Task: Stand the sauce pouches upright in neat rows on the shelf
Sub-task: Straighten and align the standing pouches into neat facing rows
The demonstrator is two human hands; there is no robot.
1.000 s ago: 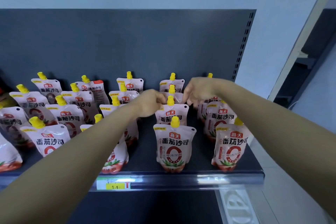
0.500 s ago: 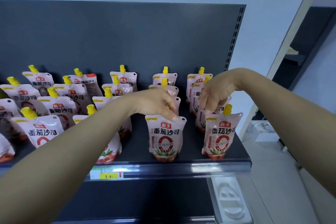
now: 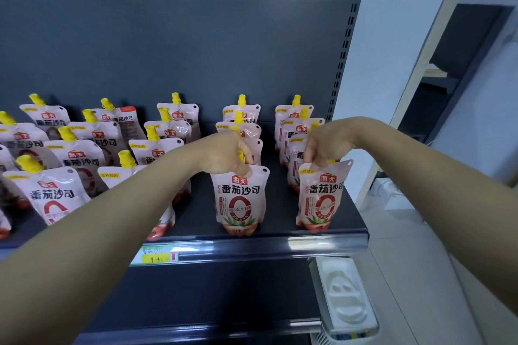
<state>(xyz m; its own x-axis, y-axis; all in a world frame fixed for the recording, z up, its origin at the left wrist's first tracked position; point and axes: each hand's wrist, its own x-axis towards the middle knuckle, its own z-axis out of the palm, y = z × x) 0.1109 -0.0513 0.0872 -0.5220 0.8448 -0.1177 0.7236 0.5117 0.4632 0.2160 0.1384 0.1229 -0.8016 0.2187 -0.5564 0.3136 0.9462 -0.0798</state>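
Note:
Several white sauce pouches with red print and yellow caps stand in rows on a dark shelf [image 3: 283, 230]. My left hand [image 3: 227, 152] grips the top of the front pouch [image 3: 240, 202] of the middle row, covering its yellow cap. My right hand [image 3: 326, 145] pinches the top edge of the front pouch [image 3: 322, 196] of the rightmost row. Both front pouches stand upright near the shelf's front edge. Behind them the rows run back to the rear panel [image 3: 196, 50].
More pouches [image 3: 81, 159] crowd the left half of the shelf, some leaning. A yellow price tag [image 3: 158, 258] sits on the shelf's front rail. A white moulded tray [image 3: 346, 297] lies low at the right, beside a white wall and a dark doorway [image 3: 462, 64].
Both hands came forward from the pouches further back to the two front pouches and now hold their tops. The camera shifted slightly.

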